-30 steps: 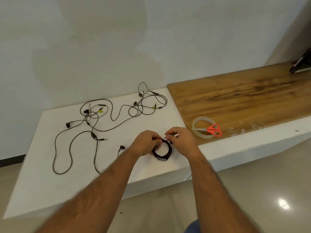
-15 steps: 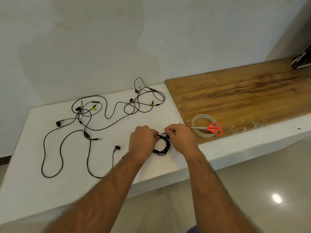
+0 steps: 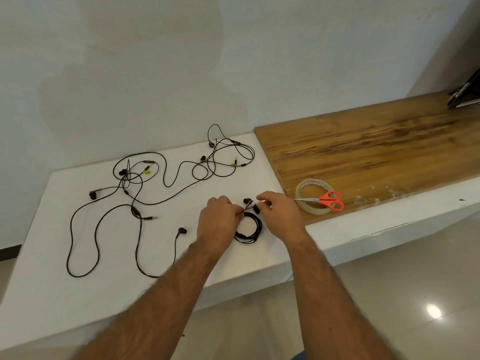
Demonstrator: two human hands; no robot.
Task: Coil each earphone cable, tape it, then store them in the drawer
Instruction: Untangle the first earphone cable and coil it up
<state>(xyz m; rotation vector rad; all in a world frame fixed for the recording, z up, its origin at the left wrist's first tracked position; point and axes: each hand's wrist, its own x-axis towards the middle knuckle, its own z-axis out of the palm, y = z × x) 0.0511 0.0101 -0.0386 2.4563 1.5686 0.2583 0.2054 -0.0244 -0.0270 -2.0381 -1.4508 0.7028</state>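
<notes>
A coiled black earphone cable (image 3: 250,231) lies on the white counter (image 3: 52,276) between my hands. My left hand (image 3: 217,220) pinches the top of the coil. My right hand (image 3: 279,211) pinches a small strip, seemingly tape, at the coil's top, where two earbuds (image 3: 248,201) stick out. Several uncoiled black earphones (image 3: 135,203) sprawl over the left and back of the counter, one with its plug (image 3: 153,218) pointing right. A clear tape roll (image 3: 314,196) lies on the wooden board, with orange-handled scissors (image 3: 328,201) on top of it.
The wooden board (image 3: 376,152) covers the counter's right part, with bits of tape (image 3: 374,196) stuck near its front edge. A dark flat device (image 3: 465,94) leans at the far right. A wall rises right behind. Tiled floor (image 3: 389,294) lies below the counter's front edge.
The coil's two earbuds have come into view above my hands. My right hand has shifted slightly right at the coil's top. The view has swung a little.
</notes>
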